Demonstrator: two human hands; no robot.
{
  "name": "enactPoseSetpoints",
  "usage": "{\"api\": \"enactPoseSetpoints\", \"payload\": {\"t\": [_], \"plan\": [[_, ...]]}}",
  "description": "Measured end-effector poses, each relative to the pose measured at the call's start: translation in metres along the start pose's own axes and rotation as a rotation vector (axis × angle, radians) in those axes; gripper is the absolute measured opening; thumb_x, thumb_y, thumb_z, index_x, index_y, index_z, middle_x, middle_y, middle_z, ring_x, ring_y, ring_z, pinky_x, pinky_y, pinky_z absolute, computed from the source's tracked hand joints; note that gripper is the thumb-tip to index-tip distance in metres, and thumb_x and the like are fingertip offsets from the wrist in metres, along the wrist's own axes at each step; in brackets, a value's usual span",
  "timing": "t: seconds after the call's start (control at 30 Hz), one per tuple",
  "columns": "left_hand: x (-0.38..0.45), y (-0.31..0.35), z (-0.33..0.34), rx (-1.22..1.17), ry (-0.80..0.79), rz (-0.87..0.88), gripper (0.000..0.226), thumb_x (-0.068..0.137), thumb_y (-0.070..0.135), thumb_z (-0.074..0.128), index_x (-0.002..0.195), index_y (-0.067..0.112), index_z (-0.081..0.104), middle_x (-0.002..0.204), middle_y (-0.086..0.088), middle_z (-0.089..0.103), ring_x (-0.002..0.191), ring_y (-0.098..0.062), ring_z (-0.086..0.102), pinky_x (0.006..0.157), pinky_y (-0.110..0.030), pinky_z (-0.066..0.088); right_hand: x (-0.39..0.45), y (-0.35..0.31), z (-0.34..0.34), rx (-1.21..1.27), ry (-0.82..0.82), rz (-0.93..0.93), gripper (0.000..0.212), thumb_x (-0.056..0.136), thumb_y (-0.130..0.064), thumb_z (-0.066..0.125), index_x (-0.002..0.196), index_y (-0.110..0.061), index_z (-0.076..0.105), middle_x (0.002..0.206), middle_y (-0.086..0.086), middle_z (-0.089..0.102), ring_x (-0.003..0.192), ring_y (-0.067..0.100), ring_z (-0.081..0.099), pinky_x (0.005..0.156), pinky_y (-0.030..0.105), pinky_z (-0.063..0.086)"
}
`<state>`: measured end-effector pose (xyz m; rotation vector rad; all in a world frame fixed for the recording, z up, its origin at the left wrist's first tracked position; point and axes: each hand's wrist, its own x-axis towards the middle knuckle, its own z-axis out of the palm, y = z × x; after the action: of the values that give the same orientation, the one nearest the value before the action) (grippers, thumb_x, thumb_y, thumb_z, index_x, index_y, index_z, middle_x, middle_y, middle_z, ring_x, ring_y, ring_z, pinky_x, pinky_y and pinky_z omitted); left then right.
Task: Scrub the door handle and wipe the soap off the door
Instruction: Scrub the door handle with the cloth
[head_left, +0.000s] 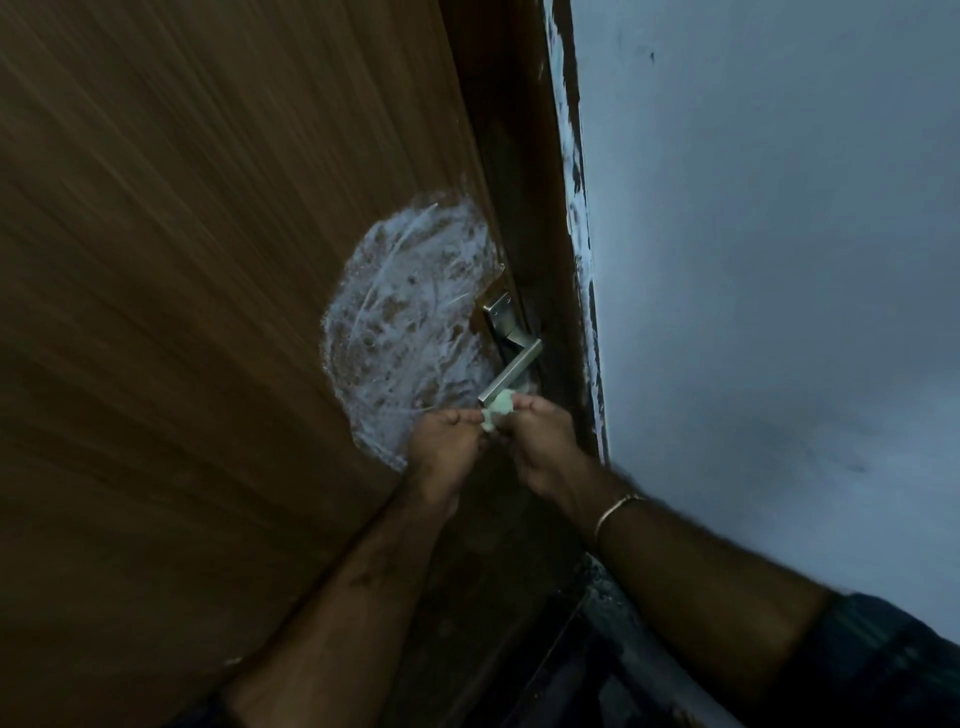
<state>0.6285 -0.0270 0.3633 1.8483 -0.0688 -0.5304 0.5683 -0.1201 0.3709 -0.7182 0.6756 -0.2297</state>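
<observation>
Nearest to the camera, a dark sleeve (883, 670) covers the right upper arm, and both bare forearms reach up and forward to the door. A thin bracelet (618, 508) sits on the right wrist.

The left hand (445, 444) and the right hand (540, 448) are close together, almost touching. Both have curled fingers, and both pinch a small pale green wad (497, 411) between them. I cannot tell if the wad is cloth, paper or sponge.

The wad is just under the free end of the handle (511, 371). It seems to touch this end, but the picture does not show it clearly. The handle is a flat metal lever and it slopes down to the left. It comes out of a metal plate (500, 316) near the edge of the door (208, 260).

To the left of the handle and the plate, a wide round white smear (405, 322) with curved streaks covers the brown wood. The left hand is in front of its lower part.

To the right of the door stands the dark frame (524, 156), with white spots along its outer edge. Beyond it is a pale bluish wall (779, 260).
</observation>
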Motion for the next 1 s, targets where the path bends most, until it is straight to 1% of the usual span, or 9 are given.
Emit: {"api": "enactPoseSetpoints", "payload": {"t": [0.13, 0.2, 0.33, 0.47, 0.53, 0.63, 0.73, 0.9, 1.0], "plan": [[0.0, 0.002, 0.003, 0.039, 0.077, 0.033, 0.023, 0.087, 0.011, 0.063, 0.078, 0.028, 0.075, 0.081, 0.002, 0.076, 0.084, -0.018, 0.073, 0.074, -0.035, 0.059, 0.021, -0.03, -0.007, 0.217, 0.044, 0.051, 0.035, 0.092, 0.014, 0.045, 0.125, 0.007, 0.055, 0.12, 0.024, 0.059, 0.104, 0.028, 0.061, 0.098, 0.035, 0.049], [-0.004, 0.008, 0.008, 0.081, 0.105, 0.081, 0.028, 0.087, 0.015, 0.061, 0.074, 0.037, 0.074, 0.068, 0.007, 0.073, 0.07, -0.011, 0.07, 0.063, -0.028, 0.056, 0.027, -0.041, -0.001, 0.254, 0.104, 0.018, 0.033, 0.092, 0.016, 0.044, 0.12, 0.003, 0.057, 0.107, 0.019, 0.061, 0.09, 0.023, 0.061, 0.096, 0.034, 0.05], [-0.002, 0.011, 0.012, 0.119, 0.128, 0.115, 0.038, 0.091, 0.016, 0.058, 0.066, 0.04, 0.073, 0.065, 0.001, 0.072, 0.072, -0.018, 0.068, 0.069, -0.035, 0.056, 0.006, -0.013, -0.007, -0.259, 0.08, -0.178, 0.018, 0.084, 0.009, 0.06, 0.099, 0.001, 0.065, 0.089, 0.008, 0.065, 0.074, 0.015, 0.061, 0.064, 0.023, 0.054], [-0.001, 0.011, 0.013, 0.103, 0.177, 0.129, 0.039, 0.095, 0.02, 0.057, 0.068, 0.045, 0.071, 0.067, 0.005, 0.073, 0.076, -0.018, 0.072, 0.073, -0.038, 0.06, 0.02, -0.033, -0.023, -0.706, 0.23, -0.8, 0.018, 0.087, 0.0, 0.06, 0.1, -0.006, 0.07, 0.102, 0.01, 0.065, 0.092, 0.018, 0.061, 0.079, 0.02, 0.05], [-0.004, 0.011, 0.013, 0.107, 0.191, 0.143, 0.036, 0.094, 0.023, 0.058, 0.071, 0.047, 0.071, 0.071, 0.007, 0.073, 0.077, -0.014, 0.072, 0.071, -0.036, 0.061, 0.029, -0.049, -0.021, -0.913, 0.185, -0.954, 0.023, 0.085, 0.005, 0.056, 0.101, 0.0, 0.072, 0.108, 0.014, 0.062, 0.097, 0.021, 0.059, 0.088, 0.024, 0.049], [-0.005, 0.012, 0.015, 0.08, 0.21, 0.125, 0.032, 0.093, 0.023, 0.059, 0.07, 0.039, 0.074, 0.07, 0.006, 0.074, 0.076, -0.016, 0.072, 0.068, -0.035, 0.059, 0.021, -0.035, -0.013, -1.211, -0.05, -1.036, 0.023, 0.084, 0.004, 0.055, 0.099, 0.003, 0.071, 0.109, 0.015, 0.059, 0.096, 0.025, 0.058, 0.09, 0.033, 0.049], [-0.005, 0.016, 0.016, 0.067, 0.25, 0.11, 0.025, 0.095, 0.025, 0.058, 0.077, 0.026, 0.074, 0.075, 0.004, 0.074, 0.072, -0.013, 0.07, 0.059, -0.028, 0.054, 0.01, -0.021, -0.014, -1.248, -0.303, -1.023, 0.018, 0.086, -0.003, 0.056, 0.095, -0.003, 0.072, 0.104, 0.01, 0.06, 0.092, 0.019, 0.058, 0.086, 0.035, 0.052], [-0.009, 0.017, 0.017, 0.143, 0.239, 0.18, 0.023, 0.097, 0.021, 0.054, 0.083, 0.028, 0.07, 0.078, 0.002, 0.071, 0.071, -0.01, 0.066, 0.057, -0.021, 0.047, 0.032, -0.059, -0.019, -1.096, 0.037, -0.97, 0.031, 0.086, 0.002, 0.055, 0.114, -0.005, 0.067, 0.113, 0.011, 0.061, 0.102, 0.022, 0.06, 0.095, 0.031, 0.049], [-0.008, 0.021, 0.018, 0.317, 0.229, 0.247, 0.023, 0.096, 0.021, 0.055, 0.078, 0.031, 0.066, 0.076, 0.01, 0.066, 0.067, 0.002, 0.059, 0.054, -0.013, 0.04, 0.024, -0.039, -0.015, -1.315, -0.129, -1.097, 0.022, 0.084, 0.002, 0.06, 0.103, -0.002, 0.07, 0.107, 0.012, 0.062, 0.098, 0.024, 0.059, 0.089, 0.032, 0.049]]}}
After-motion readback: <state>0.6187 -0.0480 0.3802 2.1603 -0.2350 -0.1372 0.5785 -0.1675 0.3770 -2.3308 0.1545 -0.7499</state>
